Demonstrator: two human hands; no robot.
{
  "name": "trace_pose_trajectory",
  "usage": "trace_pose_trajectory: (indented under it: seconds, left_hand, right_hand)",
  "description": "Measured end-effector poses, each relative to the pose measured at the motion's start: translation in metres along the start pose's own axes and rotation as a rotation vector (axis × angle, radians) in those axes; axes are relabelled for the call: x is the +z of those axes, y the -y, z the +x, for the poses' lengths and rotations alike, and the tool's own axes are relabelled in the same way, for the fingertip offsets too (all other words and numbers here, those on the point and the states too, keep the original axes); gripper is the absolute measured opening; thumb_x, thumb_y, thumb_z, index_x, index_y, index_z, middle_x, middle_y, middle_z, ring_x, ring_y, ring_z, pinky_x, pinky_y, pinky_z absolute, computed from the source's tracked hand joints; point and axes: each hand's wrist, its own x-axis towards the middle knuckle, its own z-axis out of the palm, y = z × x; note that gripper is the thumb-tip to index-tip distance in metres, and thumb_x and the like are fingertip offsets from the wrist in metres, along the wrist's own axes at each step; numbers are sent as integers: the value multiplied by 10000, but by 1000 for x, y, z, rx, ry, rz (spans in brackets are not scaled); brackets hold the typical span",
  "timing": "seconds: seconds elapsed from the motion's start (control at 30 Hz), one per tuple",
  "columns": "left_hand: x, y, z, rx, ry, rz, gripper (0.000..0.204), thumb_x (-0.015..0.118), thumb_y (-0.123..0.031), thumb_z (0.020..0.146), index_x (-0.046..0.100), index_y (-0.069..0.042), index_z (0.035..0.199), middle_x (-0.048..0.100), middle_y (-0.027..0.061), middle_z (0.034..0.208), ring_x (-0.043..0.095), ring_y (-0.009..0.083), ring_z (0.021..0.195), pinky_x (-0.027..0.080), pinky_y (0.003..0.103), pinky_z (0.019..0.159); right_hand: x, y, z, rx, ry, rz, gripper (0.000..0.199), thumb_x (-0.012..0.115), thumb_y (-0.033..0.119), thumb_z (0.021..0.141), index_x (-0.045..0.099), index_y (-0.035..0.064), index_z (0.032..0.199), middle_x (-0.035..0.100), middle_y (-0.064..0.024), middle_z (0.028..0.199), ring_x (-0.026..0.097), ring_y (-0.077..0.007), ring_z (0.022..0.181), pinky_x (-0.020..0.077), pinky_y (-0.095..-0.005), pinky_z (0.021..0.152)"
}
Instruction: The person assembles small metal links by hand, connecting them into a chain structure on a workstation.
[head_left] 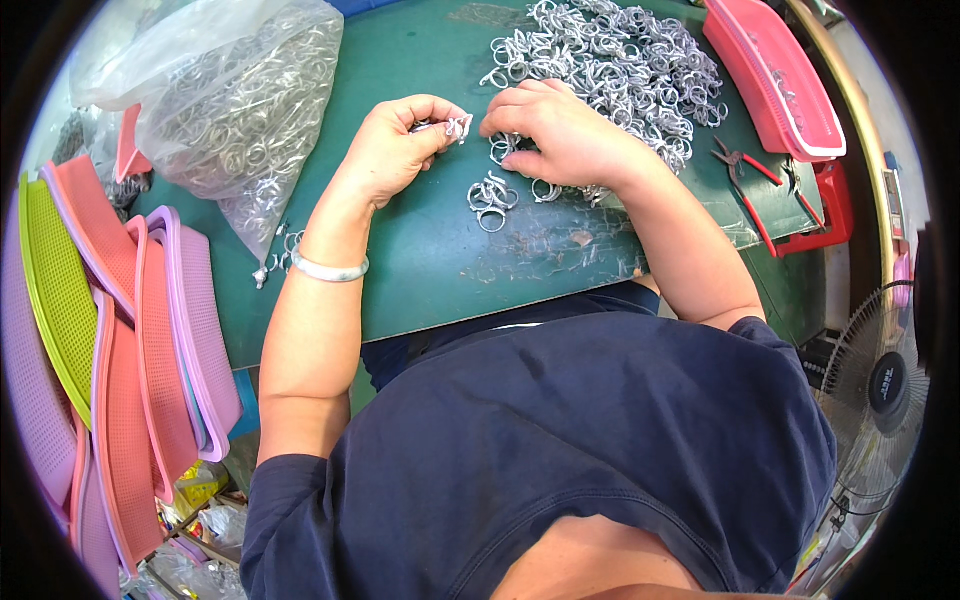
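My left hand [395, 145] pinches a few small silver-coloured metal rings [458, 128] between thumb and fingertips, above the green table. To its right, my right hand [560, 130] curls palm down, with another ring [500, 150] between its thumb and fingers. Beyond and beside that hand spreads a big heap of loose silver rings [640, 70]. A small cluster of rings [491, 200] lies on the table just below the two hands. The undersides of my right fingers are partly hidden.
A clear plastic bag [255, 110] full of rings stands at the left. Stacked purple, orange and green baskets [120, 330] crowd the left edge. At right are a pink basket [775, 75], red-handled pliers [745, 190] and a fan [880, 385]. The green table [420, 270] has worn patches.
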Motion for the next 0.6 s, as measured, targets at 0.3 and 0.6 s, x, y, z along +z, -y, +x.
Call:
trace_pose_trajectory:
  seconds: [0.3,0.6]
  left_hand:
    - [-1,-4,-1,-52,28,-295,186,533,-55,805,583,-31,982,602,26,786,556,93,682,432,192,534]
    - [-7,-1,-1,-99,53,-513,229,553,-190,824,564,-43,1000,585,20,785,557,104,654,401,184,492]
  right_hand:
    - [3,-9,4,7,-115,226,354,687,112,675,569,27,998,599,-85,899,558,-246,855,434,-344,780]
    - [4,-1,6,188,-204,602,416,704,83,688,545,11,1065,595,-65,955,552,-130,833,461,-264,738]
